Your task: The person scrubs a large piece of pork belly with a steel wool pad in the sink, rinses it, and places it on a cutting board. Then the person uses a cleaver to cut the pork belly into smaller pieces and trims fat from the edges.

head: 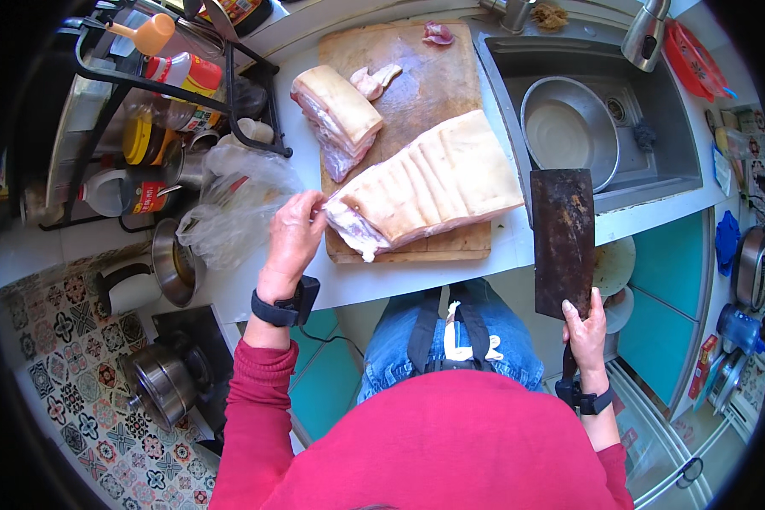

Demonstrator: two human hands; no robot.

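A large slab of skin-on pork belly (430, 175) lies skin side up across the lower part of a wooden cutting board (414, 83). My left hand (296, 226) is at its left corner, with thumb and fingertips pinching the edge. In my right hand (585, 328) is a dark-bladed cleaver (562, 239), gripped where the blade meets the handle. The blade is held flat to the view, off the board, before the sink. A smaller pork block (338, 118) rests at the board's left edge. Beside it lies a pale meat scrap (373, 81); a redder scrap (438, 33) sits at the far edge.
A metal basin (570, 134) stands in the sink (666, 159) at right, under a faucet (645, 38). On the left are a crumpled plastic bag (229, 217), a black rack (159, 83) with several bottles, and a steel bowl (169, 261). A red colander (692, 60) sits beyond the sink.
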